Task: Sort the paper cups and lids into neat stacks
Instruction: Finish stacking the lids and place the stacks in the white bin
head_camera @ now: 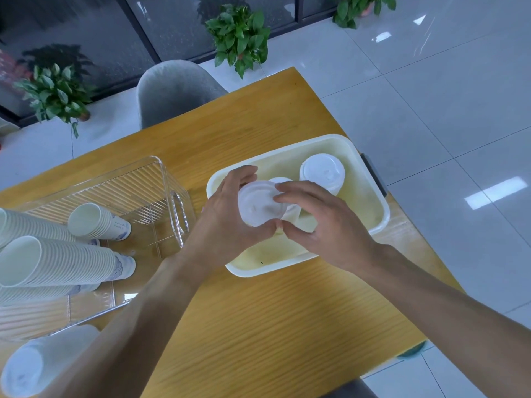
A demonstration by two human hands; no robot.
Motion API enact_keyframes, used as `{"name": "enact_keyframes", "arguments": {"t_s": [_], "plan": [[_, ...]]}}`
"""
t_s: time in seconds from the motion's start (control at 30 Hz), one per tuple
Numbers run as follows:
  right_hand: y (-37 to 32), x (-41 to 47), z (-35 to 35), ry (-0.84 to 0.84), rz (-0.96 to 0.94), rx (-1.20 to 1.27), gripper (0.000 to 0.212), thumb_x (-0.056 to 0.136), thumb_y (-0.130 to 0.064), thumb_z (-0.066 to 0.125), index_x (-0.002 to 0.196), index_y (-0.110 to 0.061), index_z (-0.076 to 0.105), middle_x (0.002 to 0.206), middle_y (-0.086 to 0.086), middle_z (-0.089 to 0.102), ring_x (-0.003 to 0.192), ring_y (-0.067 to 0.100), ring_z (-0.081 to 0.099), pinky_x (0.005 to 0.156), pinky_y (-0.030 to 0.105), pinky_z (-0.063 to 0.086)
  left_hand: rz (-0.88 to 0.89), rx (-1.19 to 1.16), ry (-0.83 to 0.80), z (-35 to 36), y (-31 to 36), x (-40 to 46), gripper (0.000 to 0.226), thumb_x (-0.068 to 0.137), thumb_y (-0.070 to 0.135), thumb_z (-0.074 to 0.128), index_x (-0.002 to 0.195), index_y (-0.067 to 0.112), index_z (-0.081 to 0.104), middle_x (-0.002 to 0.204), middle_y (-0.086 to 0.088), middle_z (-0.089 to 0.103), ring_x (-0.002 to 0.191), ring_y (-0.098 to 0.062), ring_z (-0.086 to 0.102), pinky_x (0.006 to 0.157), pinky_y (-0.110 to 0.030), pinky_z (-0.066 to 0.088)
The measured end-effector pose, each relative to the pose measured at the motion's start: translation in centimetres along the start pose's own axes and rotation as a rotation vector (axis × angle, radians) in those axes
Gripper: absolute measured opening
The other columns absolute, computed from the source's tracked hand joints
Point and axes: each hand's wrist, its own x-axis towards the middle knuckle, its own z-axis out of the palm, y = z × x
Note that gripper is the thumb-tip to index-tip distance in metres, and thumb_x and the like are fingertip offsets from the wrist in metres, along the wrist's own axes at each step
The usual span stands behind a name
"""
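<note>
1. My left hand [230, 214] curls its fingers round the left rim of a white lid [260, 203], thumb at the near edge, so this grip is closed on the lid.
2. My right hand [319, 222] meets it from the other side, fingertips [283, 187] on the lid's far right rim and thumb tucked at the near edge, pinching the same lid.
3. The lid sits on a paper cup [291, 214] that shows only as a sliver under my right fingers; I cannot tell whether it is fully seated.
4. Both hands hover over the cream tray [370, 193], which rests on the wooden surface [258, 311].
5. Just beyond my right fingers stands a lidded cup [321, 172] in the tray, and another white rim [280, 180] peeks out between it and my grip.
6. Well to the left of my left hand, stacks of paper cups [57, 262] lie on their sides in a clear ribbed bin [149, 179].
7. Near my left forearm, at the surface's edge, lies a stack of lids [26, 369].
</note>
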Motion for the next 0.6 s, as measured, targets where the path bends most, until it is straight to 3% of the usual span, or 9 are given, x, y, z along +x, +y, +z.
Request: {"name": "enact_keyframes", "arguments": {"t_s": [0.03,0.2,0.3,0.37,0.47,0.6], "plan": [[0.1,-0.1,-0.1,0.023,0.015,0.004,0.032,0.088,-0.018,0.077,0.120,-0.013,0.072,0.134,-0.003,0.064,0.123,0.011,0.062,0.097,0.019,0.050,-0.004,-0.053,0.006,0.2,-0.1,-0.1,0.094,0.069,0.034,0.095,0.146,0.028,0.042,0.137,0.014,0.056,0.131,-0.002,0.053,0.108,-0.034,0.050],[0.0,-0.3,-0.3,0.049,0.105,0.099,0.020,0.095,-0.022,0.074,0.112,-0.012,0.072,0.128,-0.005,0.069,0.117,0.009,0.067,0.096,0.032,0.055,-0.083,-0.424,0.072,1.0,0.0,-0.3,0.098,0.065,0.028,0.092,0.148,0.021,0.042,0.140,0.002,0.057,0.133,-0.007,0.056,0.111,-0.031,0.050],[-0.9,-0.4,-0.4,-0.015,0.232,0.282,0.007,0.101,-0.025,0.068,0.106,-0.023,0.066,0.112,-0.017,0.073,0.109,0.001,0.070,0.097,0.023,0.055,-0.136,-0.556,0.103,1.6,0.7,-0.1,0.086,0.071,0.021,0.092,0.144,0.018,0.049,0.140,0.003,0.062,0.131,-0.008,0.059,0.111,-0.035,0.050],[-1.2,-0.5,-0.2,-0.026,0.240,0.320,0.004,0.100,-0.021,0.069,0.102,-0.018,0.068,0.103,-0.012,0.075,0.104,-0.001,0.071,0.097,0.017,0.053,-0.151,-0.561,0.097,2.0,1.4,0.0,0.074,0.075,0.022,0.090,0.139,0.018,0.055,0.136,0.007,0.065,0.126,-0.006,0.063,0.104,-0.033,0.055],[-1.2,-0.7,0.1,-0.040,0.218,0.303,0.011,0.097,-0.017,0.073,0.105,-0.011,0.071,0.104,-0.007,0.076,0.104,0.003,0.072,0.098,0.024,0.056,-0.150,-0.561,0.109,2.3,1.9,0.3,0.062,0.080,0.022,0.087,0.135,0.017,0.058,0.131,0.009,0.065,0.117,-0.004,0.067,0.086,-0.022,0.059],[-0.6,-0.6,-0.7,-0.020,0.221,0.200,0.020,0.089,-0.022,0.081,0.108,-0.018,0.074,0.110,-0.014,0.073,0.109,0.007,0.068,0.097,0.033,0.055,-0.065,-0.378,0.112,1.7,0.6,0.8,0.072,0.077,0.024,0.092,0.137,0.023,0.053,0.134,0.012,0.061,0.130,-0.004,0.057,0.100,-0.025,0.055]]}}
